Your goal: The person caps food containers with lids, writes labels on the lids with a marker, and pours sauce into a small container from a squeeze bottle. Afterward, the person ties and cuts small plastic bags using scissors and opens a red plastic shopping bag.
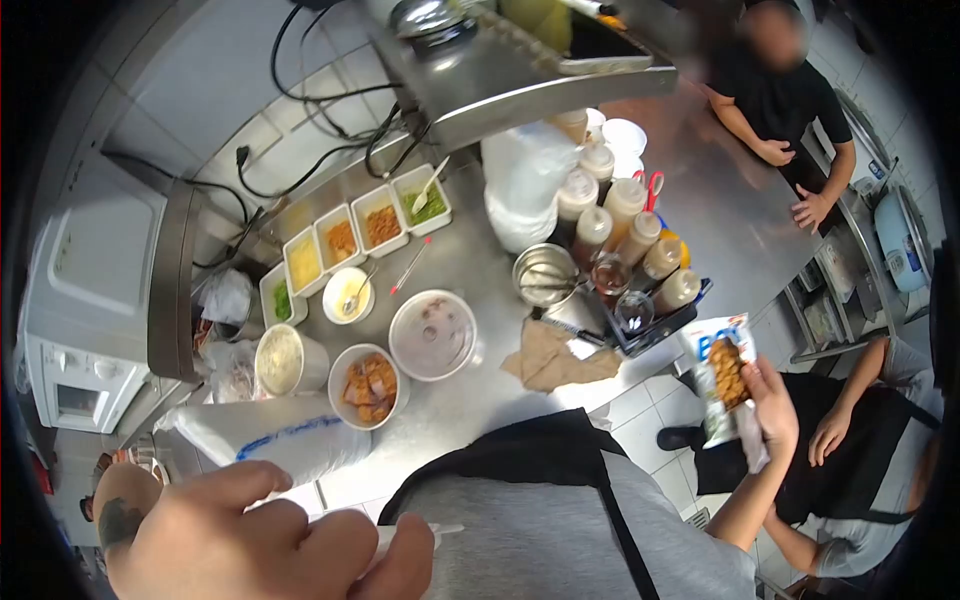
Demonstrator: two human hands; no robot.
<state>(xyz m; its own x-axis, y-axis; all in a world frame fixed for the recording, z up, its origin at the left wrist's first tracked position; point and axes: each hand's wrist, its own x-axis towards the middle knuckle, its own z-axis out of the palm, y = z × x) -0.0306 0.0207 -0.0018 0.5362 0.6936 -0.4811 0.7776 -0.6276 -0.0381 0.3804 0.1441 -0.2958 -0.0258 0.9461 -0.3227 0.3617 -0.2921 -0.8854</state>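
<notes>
My right hand point(772, 412), out to the right of my body, grips a snack bag point(708, 385) with blue lettering and a picture of brown pieces on its front. Close to the camera at the lower left is my left hand point(270, 535), its fingers curled. A thin whitish piece point(440, 530) shows by those fingers; I cannot make out what it is. Beyond the left hand lie a large white plastic bag point(270, 435), a bowl of orange-brown chunks point(369, 388) and a white tub with pale contents point(284, 362).
White trays of toppings point(381, 226) line the steel counter's back. A lidded round container point(433, 335), a metal pot point(545, 276), a brown cloth point(560, 357) and a crate of sauce bottles point(640, 240) stand nearby. Co-workers are at the right; a metal shelf point(560, 92) overhangs.
</notes>
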